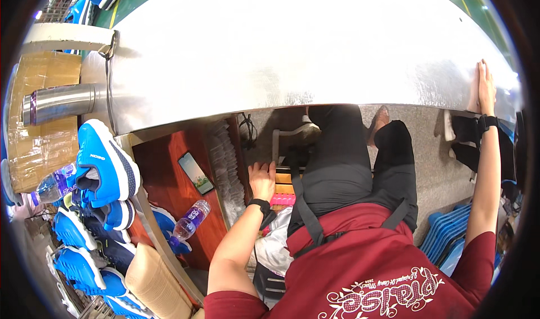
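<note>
Below the table's near edge, my left hand (262, 181) rests beside a yellow and orange slatted box (283, 183) with a pink strip (283, 199) at its near side. Its foreshortened fingers look slightly apart, and I see nothing held in them. My right hand (486, 88) lies along the right part of the shiny metal tabletop (270, 49), fingers stretched out, holding nothing. Each wrist wears a dark band.
At left are blue sports shoes (107, 164), a steel flask (62, 103) and a cardboard box (48, 133). A phone (196, 173) and a plastic bottle (191, 220) lie on a red-brown shelf (157, 164). Blue stacked pieces (450, 229) stand at right, near another person's dark-clothed legs (467, 139).
</note>
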The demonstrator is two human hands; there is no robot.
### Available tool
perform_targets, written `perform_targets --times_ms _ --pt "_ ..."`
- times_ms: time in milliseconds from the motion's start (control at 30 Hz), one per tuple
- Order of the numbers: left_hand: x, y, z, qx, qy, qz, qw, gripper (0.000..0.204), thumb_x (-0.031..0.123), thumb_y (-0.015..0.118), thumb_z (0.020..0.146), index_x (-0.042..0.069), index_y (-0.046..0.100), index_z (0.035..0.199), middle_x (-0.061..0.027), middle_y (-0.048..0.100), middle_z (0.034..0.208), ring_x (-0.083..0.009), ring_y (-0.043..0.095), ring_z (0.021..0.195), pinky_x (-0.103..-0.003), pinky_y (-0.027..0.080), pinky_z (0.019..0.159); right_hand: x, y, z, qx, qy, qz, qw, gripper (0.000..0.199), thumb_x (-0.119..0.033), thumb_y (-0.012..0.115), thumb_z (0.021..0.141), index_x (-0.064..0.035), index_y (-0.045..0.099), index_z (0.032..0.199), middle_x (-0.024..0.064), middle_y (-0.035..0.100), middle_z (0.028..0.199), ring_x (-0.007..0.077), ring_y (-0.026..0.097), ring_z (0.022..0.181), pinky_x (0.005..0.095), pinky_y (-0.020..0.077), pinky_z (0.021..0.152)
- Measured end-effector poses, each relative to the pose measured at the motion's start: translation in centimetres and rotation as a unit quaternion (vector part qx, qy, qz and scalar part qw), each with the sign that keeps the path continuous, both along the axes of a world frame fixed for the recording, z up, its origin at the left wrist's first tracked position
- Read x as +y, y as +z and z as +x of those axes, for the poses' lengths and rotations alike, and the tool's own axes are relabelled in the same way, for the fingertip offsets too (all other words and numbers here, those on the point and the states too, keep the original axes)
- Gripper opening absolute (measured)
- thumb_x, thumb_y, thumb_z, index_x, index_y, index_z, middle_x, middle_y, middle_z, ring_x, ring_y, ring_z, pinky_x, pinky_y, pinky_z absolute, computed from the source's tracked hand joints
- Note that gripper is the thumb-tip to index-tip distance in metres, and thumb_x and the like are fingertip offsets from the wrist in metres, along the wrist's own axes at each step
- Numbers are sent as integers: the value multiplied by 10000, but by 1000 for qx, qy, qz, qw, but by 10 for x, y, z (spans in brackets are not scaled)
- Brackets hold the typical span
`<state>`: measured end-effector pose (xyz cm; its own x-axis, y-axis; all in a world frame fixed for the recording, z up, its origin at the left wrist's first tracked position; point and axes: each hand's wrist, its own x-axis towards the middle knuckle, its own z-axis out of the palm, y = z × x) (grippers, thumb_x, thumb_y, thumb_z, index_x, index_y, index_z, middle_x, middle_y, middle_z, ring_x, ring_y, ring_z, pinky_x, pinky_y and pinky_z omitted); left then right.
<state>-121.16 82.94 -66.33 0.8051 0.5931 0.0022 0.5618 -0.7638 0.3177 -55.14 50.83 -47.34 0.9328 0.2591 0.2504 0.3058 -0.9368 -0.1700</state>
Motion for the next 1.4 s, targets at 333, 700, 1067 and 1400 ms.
perform_targets --times_ms 333,700,1067,1400 --pt "-2 5 3 -3 -23 7 1000 215 103 560 789 54 647 980 -91 629 871 -287 555 912 -439 412 782 -9 -7 13 -47 45 -8 998 596 -553 306 951 -203 402 1423 100 411 1451 283 358 1351 446 219 1115" --pt "-5 -4 -14 42 10 -13 999 195 165 540 849 67 639 984 -98 633 939 -309 554 920 -444 428 771 -2 -13 -3 -81 31 -55 995 555 -510 304 978 -193 384 1426 104 359 1477 278 271 1394 446 206 1119" --pt "2 267 204 -239 -277 127 922 613 404 561 903 32 396 1362 -269 508 1271 -454 456 1189 -540 357 1010 42 57 -71 -65 5 -38 997 402 -312 479 937 -140 513 1299 165 450 1364 333 382 1288 507 274 1043" --pt "-16 284 344 -68 -95 161 980 631 454 528 902 0 459 1335 -297 466 1306 -459 453 1195 -550 375 1000 29 103 -69 44 5 -1 999 543 -465 490 908 -163 449 1357 213 387 1400 390 341 1311 538 251 1064"
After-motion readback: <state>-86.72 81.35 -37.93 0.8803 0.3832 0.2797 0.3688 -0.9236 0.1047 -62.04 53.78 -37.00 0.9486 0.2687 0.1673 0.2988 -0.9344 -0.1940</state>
